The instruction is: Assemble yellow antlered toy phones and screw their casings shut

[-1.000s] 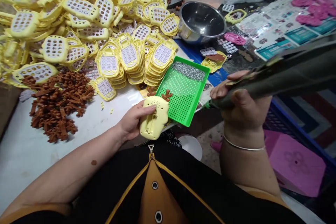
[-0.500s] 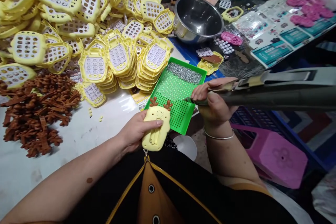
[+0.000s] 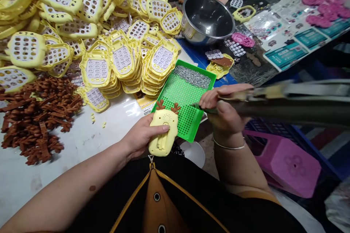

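My left hand (image 3: 140, 136) grips a yellow toy phone shell (image 3: 163, 131) with brown antlers, its back side up, at the table's near edge. My right hand (image 3: 225, 111) is closed round a dark green electric screwdriver (image 3: 287, 105). Its tip (image 3: 194, 105) rests over the green perforated tray (image 3: 180, 91), just right of the antlers. A heap of small silver screws (image 3: 193, 75) lies at the tray's far end.
Stacks of yellow keypad shells (image 3: 123, 62) cover the table's back and left. A pile of brown antler parts (image 3: 35, 113) lies at the left. A steel bowl (image 3: 207, 18) stands behind the tray. Pink parts and printed cards (image 3: 290, 36) lie at the right. A pink stool (image 3: 290, 165) stands below.
My right hand brought the screwdriver leftward, so its tip moved from beside the tray to over it. The yellow shell stayed in my left hand with little shift.
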### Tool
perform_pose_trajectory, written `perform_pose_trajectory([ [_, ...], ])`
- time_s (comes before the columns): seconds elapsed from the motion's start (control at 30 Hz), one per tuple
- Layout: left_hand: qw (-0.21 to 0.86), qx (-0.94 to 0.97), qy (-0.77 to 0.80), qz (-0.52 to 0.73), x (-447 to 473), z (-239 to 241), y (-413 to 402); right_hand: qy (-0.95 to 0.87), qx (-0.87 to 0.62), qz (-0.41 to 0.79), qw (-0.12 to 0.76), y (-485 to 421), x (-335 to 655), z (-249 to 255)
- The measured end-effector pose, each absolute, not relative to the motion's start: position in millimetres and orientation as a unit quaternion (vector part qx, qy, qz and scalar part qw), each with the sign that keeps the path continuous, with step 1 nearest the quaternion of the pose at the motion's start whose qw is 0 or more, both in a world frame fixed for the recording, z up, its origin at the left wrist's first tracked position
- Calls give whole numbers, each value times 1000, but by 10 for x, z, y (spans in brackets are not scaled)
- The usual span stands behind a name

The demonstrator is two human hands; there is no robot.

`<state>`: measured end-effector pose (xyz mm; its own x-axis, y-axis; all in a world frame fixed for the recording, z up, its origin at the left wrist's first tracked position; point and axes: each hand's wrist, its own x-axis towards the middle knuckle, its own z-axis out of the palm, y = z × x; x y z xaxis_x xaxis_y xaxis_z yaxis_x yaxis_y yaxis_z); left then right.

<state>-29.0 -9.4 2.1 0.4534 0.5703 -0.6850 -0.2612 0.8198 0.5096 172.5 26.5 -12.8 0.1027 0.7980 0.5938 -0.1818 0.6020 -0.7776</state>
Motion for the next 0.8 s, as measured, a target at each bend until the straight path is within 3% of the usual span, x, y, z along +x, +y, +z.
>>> perform_pose_trajectory([
  [0.1, 830, 178, 469, 244, -257, 31, -82, -539, -273, 351, 715, 112, 1653, 145],
  [0.27, 821, 187, 477, 252, -226, 51, -76, -566, -270, 386, 676, -87, 1556, 527],
  [0.8, 819, 217, 464, 258, -250, 45, -61, -564, -210, 454, 657, -72, 1480, 451],
])
